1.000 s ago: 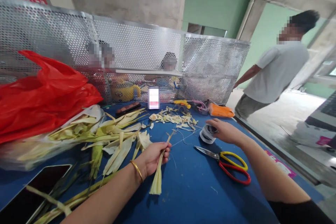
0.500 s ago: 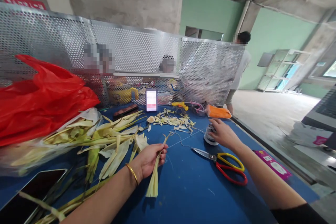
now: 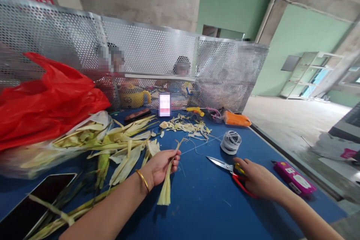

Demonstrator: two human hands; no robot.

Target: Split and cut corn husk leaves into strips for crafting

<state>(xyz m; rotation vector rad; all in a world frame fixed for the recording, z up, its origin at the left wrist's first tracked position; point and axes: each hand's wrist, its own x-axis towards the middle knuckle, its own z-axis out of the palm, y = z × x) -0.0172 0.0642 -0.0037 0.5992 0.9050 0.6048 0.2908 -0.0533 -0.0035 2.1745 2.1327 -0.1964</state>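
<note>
My left hand (image 3: 163, 169), with a gold bangle at the wrist, is closed round a small bundle of corn husk (image 3: 165, 191). The bundle's fanned pale end hangs below the fist and its narrow tip sticks out above. A thin thread runs from near that tip toward the ball of grey-white string (image 3: 231, 143). My right hand (image 3: 257, 176) has its fingers round the handles of the scissors (image 3: 223, 163), which lie on the blue table with blades toward the left. The hand partly covers the red and yellow handles.
Loose corn husks (image 3: 125, 157) and a red plastic bag (image 3: 53, 101) cover the left side. A dark phone (image 3: 36, 202) lies front left; a lit phone (image 3: 164, 105) stands behind husk scraps (image 3: 184, 125). A purple pack (image 3: 294, 179) sits right. A perforated metal screen (image 3: 157, 52) borders the back.
My right hand has left the string ball and moved down to the scissors' handles. My left hand still holds the husk bundle. The view has shifted slightly; the standing person is now mostly hidden.
</note>
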